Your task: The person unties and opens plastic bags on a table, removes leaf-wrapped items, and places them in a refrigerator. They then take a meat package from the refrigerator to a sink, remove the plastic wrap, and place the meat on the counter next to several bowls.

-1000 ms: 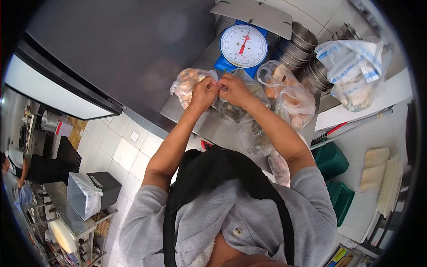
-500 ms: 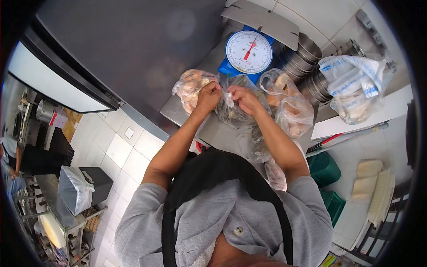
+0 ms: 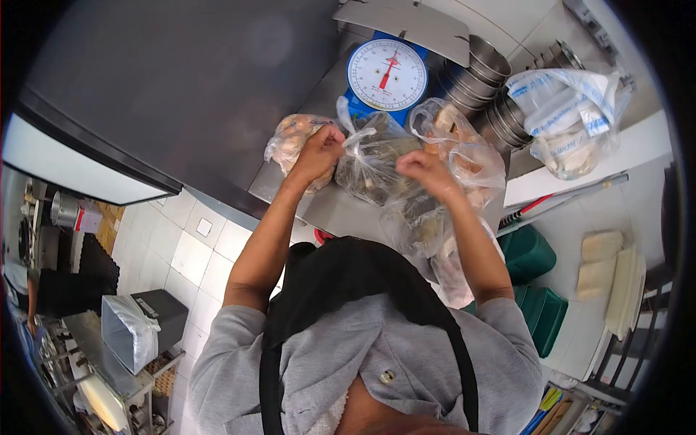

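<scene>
A clear plastic bag (image 3: 371, 174) with dark greenish contents sits on the metal table, its top gathered into a knot with loose tails. At that knot, my left hand (image 3: 320, 154) has its fingers closed on the plastic. My right hand (image 3: 429, 174) hovers over the bag's right side, fingers curled together with nothing visible in them. Left of the knotted bag, partly behind my left hand, is a bag of round orange-brown pieces (image 3: 286, 141). Another clear bag with orange-brown contents (image 3: 475, 163) lies to the right. Nearer my body is a bag with dark contents (image 3: 413, 225).
A blue dial scale (image 3: 388, 75) stands behind the bags, beside stacked metal containers (image 3: 475, 76). A white-and-blue printed bag (image 3: 569, 119) sits at the right. A dark grey panel (image 3: 188, 94) borders the table's left. Green bins (image 3: 528, 254) stand below right.
My right hand has let go of the bag's top and moved right and toward me. The bag's neck now shows a knot with tails standing up. My view has shifted slightly.
</scene>
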`<action>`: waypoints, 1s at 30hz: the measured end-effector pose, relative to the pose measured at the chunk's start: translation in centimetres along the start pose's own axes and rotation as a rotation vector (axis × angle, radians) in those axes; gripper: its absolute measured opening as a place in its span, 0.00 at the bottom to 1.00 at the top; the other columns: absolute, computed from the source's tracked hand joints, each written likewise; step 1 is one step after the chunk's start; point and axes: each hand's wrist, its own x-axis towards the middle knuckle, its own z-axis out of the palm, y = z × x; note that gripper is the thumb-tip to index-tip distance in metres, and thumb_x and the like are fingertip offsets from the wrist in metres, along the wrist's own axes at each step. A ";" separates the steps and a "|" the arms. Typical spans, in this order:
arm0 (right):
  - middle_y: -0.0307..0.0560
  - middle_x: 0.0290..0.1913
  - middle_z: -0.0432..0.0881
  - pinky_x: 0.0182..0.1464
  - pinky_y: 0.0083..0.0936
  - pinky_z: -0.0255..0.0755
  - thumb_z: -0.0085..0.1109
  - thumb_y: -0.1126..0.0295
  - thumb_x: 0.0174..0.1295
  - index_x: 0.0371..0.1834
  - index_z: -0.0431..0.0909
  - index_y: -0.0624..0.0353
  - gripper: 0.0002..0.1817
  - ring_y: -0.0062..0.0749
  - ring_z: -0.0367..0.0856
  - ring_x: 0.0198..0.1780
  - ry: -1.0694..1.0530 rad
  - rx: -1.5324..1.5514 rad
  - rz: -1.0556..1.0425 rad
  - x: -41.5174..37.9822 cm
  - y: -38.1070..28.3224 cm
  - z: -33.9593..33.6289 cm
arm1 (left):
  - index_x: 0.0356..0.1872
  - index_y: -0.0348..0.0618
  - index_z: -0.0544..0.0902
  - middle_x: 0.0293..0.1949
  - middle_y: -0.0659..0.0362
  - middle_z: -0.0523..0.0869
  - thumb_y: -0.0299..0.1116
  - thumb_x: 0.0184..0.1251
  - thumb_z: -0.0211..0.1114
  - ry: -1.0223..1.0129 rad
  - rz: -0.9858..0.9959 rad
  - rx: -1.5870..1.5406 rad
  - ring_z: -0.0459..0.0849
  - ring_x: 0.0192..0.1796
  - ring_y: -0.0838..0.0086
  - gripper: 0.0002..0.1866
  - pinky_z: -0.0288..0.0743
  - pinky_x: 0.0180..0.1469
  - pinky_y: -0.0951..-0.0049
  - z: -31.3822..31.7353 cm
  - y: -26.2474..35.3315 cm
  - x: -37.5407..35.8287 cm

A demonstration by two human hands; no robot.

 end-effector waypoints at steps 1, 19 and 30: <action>0.49 0.42 0.79 0.53 0.30 0.67 0.63 0.66 0.53 0.38 0.79 0.60 0.12 0.38 0.75 0.48 0.071 -0.210 -0.122 -0.7 -0.3 2.2 | 0.34 0.37 0.78 0.27 0.62 0.78 0.23 0.51 0.58 0.004 0.039 0.024 0.76 0.31 0.77 0.08 0.71 0.35 0.75 0.6 0.3 -0.1; 0.70 0.65 0.59 0.64 0.35 0.61 0.71 0.42 0.36 0.70 0.39 0.69 0.67 0.57 0.64 0.64 0.125 -0.830 0.225 1.3 3.5 1.1 | 0.56 0.44 0.72 0.58 0.48 0.70 0.26 0.51 0.61 -0.416 0.502 0.898 0.64 0.65 0.51 0.26 0.56 0.66 0.57 2.4 -2.0 -5.2; 0.66 0.58 0.70 0.63 0.32 0.62 0.76 0.44 0.28 0.65 0.53 0.70 0.63 0.52 0.69 0.61 -0.012 -0.567 0.183 4.3 6.0 0.7 | 0.59 0.43 0.70 0.57 0.48 0.71 0.30 0.48 0.65 -0.418 0.438 0.711 0.65 0.64 0.55 0.31 0.53 0.67 0.54 0.6 1.3 -6.9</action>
